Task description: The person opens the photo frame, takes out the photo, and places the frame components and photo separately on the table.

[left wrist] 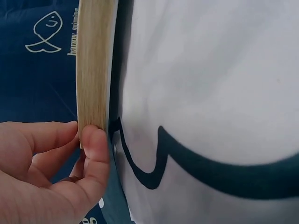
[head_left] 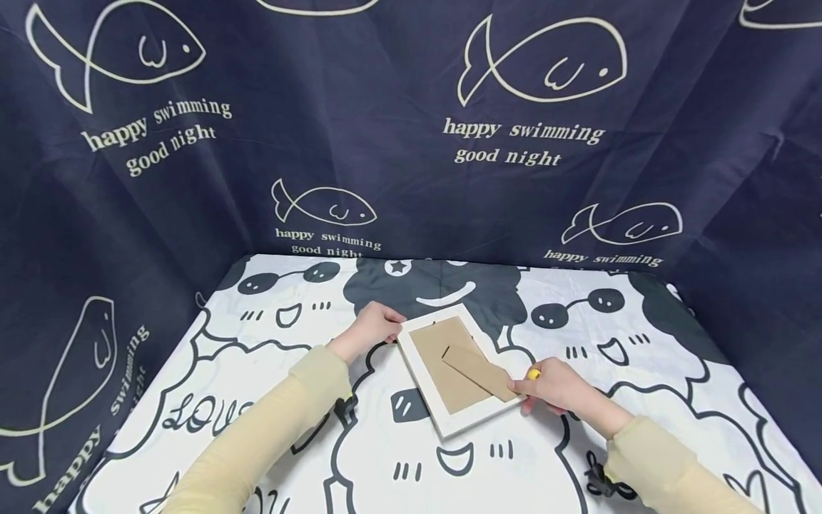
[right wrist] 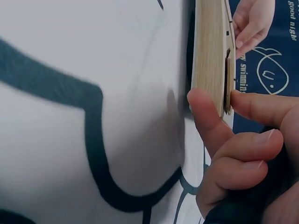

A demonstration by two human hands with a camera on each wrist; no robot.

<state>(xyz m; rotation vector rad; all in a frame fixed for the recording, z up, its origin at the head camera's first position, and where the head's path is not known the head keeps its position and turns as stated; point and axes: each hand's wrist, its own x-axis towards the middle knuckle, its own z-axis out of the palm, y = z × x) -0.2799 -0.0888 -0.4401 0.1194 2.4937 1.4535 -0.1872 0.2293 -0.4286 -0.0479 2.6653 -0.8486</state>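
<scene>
A white-rimmed picture frame [head_left: 424, 373] is tilted in both hands with its brown backing board [head_left: 437, 343] facing up. On that board lies a brown easel leg [head_left: 472, 365], slanting toward the near right corner. My left hand [head_left: 374, 328] pinches the far left corner; in the left wrist view its thumb and fingers grip the frame's wood-grained side [left wrist: 97, 65]. My right hand [head_left: 557, 387] holds the near right corner, one digit on the leg's wide end and another under the rim. A small yellow piece [head_left: 534, 373] shows at the right hand; its kind is unclear.
A white cloth [head_left: 289, 442] with black cartoon sheep covers the table under the frame. Dark blue curtains [head_left: 398, 128] printed with fish and lettering rise behind the table and at both sides.
</scene>
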